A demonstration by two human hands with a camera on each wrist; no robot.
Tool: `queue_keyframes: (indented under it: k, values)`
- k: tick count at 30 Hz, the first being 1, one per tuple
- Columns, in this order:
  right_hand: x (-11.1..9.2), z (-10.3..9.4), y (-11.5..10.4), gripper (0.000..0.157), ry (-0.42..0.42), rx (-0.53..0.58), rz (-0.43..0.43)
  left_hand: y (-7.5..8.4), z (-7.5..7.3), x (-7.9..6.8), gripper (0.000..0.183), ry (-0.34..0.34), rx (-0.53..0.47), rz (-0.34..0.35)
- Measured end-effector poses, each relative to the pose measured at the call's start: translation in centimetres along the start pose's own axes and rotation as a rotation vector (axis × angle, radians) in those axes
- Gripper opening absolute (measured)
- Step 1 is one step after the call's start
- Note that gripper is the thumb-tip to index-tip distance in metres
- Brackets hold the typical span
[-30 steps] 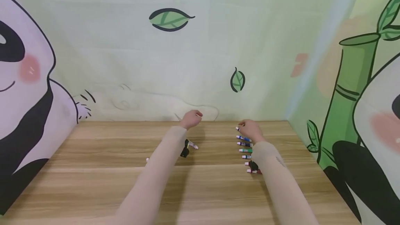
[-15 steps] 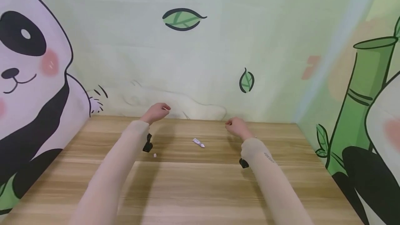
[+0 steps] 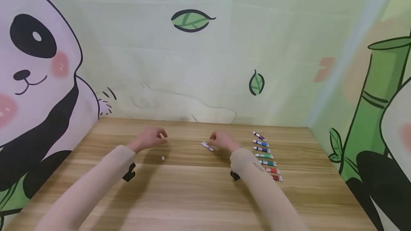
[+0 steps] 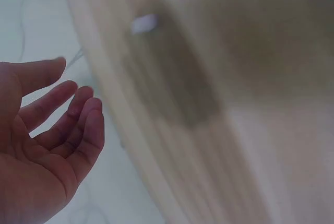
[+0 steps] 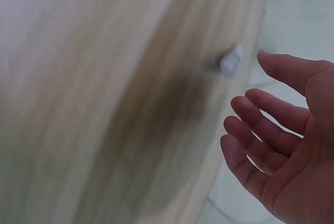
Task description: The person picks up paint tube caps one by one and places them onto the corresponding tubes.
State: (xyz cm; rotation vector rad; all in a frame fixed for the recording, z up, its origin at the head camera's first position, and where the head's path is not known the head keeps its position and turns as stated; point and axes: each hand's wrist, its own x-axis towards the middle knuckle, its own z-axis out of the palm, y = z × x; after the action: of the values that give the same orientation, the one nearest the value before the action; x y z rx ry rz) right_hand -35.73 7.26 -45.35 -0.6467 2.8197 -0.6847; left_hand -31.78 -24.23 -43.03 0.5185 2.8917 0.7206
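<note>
My right hand [image 3: 224, 140] is over the wooden table, fingertips right beside a small whitish paint tube [image 3: 207, 146] that lies slantwise. In the right wrist view its fingers [image 5: 255, 148] are loosely bent with nothing between them, and the tube shows blurred just past the thumb. My left hand [image 3: 149, 138] hovers over the table, thumb and fingers apart and holding nothing. A tiny white cap [image 3: 163, 158] lies just in front of it on the wood; the left wrist view shows a blurred white piece [image 4: 144, 23] beyond the fingertips.
Several paint tubes lie in a column at the right: purple [image 3: 259, 136], blues, greens [image 3: 264, 156], orange-red and red [image 3: 277, 178]. My right sleeve partly covers the lower ones. A panda-print cloth [image 3: 192, 63] stands behind the table [image 3: 189, 195].
My right hand has left the purple tube at the column's far end and moved left to the whitish tube. My left hand has moved left and nearer, close to the cap. The head view has turned left.
</note>
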Motion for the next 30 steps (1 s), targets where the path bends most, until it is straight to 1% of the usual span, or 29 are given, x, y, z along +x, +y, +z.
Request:
queue_keyframes:
  k: [2,5,8,10,12,21,27,30]
  values:
    - [0.2,0.8,-0.3,0.032,-0.002,-0.010,0.004,0.0,0.9,-0.8,0.024,-0.011,0.030,0.012]
    - [0.3,1.7,-0.5,0.030,0.011,-0.012,0.015,0.2,2.3,-1.8,0.019,-0.031,0.025,0.016]
    - [0.3,2.1,-0.6,0.030,0.025,-0.003,0.015,0.3,3.4,-2.3,0.017,-0.037,0.001,0.033]
    - [0.3,2.2,-0.8,0.029,0.027,0.009,0.015,0.3,3.8,-2.5,0.017,-0.039,-0.011,0.051]
    - [0.4,2.3,-1.1,0.029,0.022,0.025,0.013,0.3,4.1,-2.6,0.017,-0.032,-0.010,0.075]
    - [0.8,2.4,-1.6,0.022,0.026,0.022,-0.006,0.1,4.3,-2.6,0.006,-0.003,0.012,0.136]
    - [1.1,2.7,-1.4,0.018,0.012,0.023,0.028,0.0,4.6,-2.6,0.006,0.021,0.036,0.166]
    - [1.1,2.6,-1.3,0.017,0.008,0.065,0.039,0.0,4.5,-2.6,0.005,0.025,0.038,0.170]
